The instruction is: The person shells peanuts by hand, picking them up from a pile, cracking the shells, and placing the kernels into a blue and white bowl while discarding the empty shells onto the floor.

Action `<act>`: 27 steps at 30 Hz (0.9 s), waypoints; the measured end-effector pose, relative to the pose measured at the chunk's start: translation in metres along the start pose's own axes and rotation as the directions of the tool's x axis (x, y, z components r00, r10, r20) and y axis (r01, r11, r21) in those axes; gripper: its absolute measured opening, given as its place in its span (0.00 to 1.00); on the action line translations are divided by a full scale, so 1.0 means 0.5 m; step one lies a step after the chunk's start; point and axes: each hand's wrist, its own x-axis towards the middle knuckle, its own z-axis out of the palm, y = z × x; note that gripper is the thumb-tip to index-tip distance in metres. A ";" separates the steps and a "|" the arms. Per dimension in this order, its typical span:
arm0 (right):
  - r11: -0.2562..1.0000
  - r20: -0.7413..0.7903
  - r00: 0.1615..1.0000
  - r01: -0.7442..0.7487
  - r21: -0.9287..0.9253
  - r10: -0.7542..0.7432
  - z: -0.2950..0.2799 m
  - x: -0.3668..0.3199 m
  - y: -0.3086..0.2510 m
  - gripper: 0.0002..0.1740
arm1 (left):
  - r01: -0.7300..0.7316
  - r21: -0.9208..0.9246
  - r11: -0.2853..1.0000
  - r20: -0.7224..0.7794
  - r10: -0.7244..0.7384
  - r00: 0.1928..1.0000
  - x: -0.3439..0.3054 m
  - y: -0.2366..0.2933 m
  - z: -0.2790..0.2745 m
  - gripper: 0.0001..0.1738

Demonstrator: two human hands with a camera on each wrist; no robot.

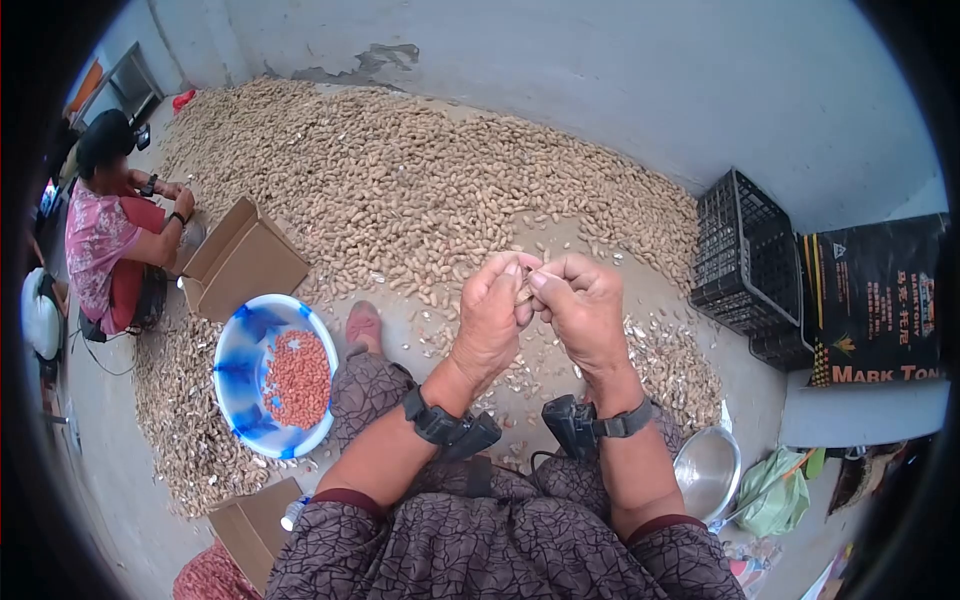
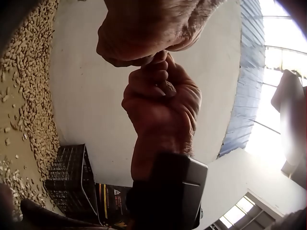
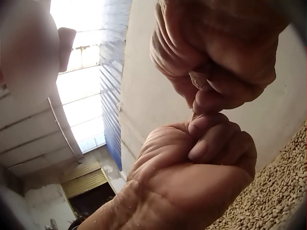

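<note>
Both hands meet at the fingertips in front of the body. The left hand [image 1: 488, 318] and right hand [image 1: 588, 315] pinch a small tan peanut [image 1: 523, 291] between them, mostly covered by the fingers. From the right wrist view, a peanut [image 3: 197, 79] shows within the curled fingers of the right hand [image 3: 220, 52], and the left hand [image 3: 201, 167] touches it from below with bent fingers. The left wrist view also shows that peanut [image 2: 168, 88] in the right hand [image 2: 163, 112], under the left hand [image 2: 148, 28].
A wide peanut heap [image 1: 400, 180] lies along the wall. A blue-white basin [image 1: 228, 375] with red kernels [image 1: 298, 380] stands left, near a cardboard box [image 1: 250, 265] and a crouching person [image 1: 110, 235]. Right are black crates [image 1: 745, 255], a metal bowl [image 1: 706, 472] and shells [image 1: 670, 375].
</note>
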 end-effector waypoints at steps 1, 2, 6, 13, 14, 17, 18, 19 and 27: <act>1.000 0.001 1.000 0.015 -0.022 -0.015 0.000 -0.001 -0.002 0.05 | 0.018 -0.018 1.000 -0.001 -0.018 1.000 0.000 0.000 0.000 0.10; 0.999 0.004 1.000 0.030 -0.043 -0.029 0.001 -0.001 -0.005 0.04 | 0.016 -0.019 1.000 -0.003 -0.016 1.000 -0.001 0.003 0.003 0.10; 1.000 0.023 1.000 0.019 -0.011 -0.019 0.002 -0.005 -0.008 0.03 | 0.056 -0.089 0.995 -0.028 -0.058 0.998 0.002 0.006 -0.001 0.10; 1.000 0.062 0.998 0.003 0.011 -0.004 -0.017 -0.010 -0.017 0.03 | 0.122 0.035 0.992 0.011 -0.123 0.992 0.003 0.027 0.003 0.13; 1.000 0.076 0.997 -0.021 0.008 0.021 -0.021 -0.010 -0.022 0.03 | 0.123 0.033 0.992 0.012 -0.123 0.992 0.002 0.027 0.006 0.13; 0.987 0.080 0.992 -0.088 -0.133 0.099 -0.058 -0.003 -0.037 0.04 | 0.189 0.033 0.981 -0.010 -0.189 0.982 0.002 0.026 0.010 0.15; 0.987 0.077 0.992 -0.089 -0.136 0.100 -0.079 -0.001 -0.047 0.04 | 0.230 0.180 0.957 0.060 -0.244 0.968 0.005 0.022 0.004 0.16; 0.959 0.028 0.991 -0.121 -0.256 0.133 -0.104 0.000 -0.060 0.05 | 0.253 0.324 0.911 0.123 -0.306 0.944 0.007 0.018 0.001 0.17; 0.871 -0.274 0.959 -0.197 -0.450 0.075 -0.144 0.003 -0.058 0.18 | -0.136 0.768 0.626 0.301 -0.165 0.939 -0.010 -0.006 0.004 0.15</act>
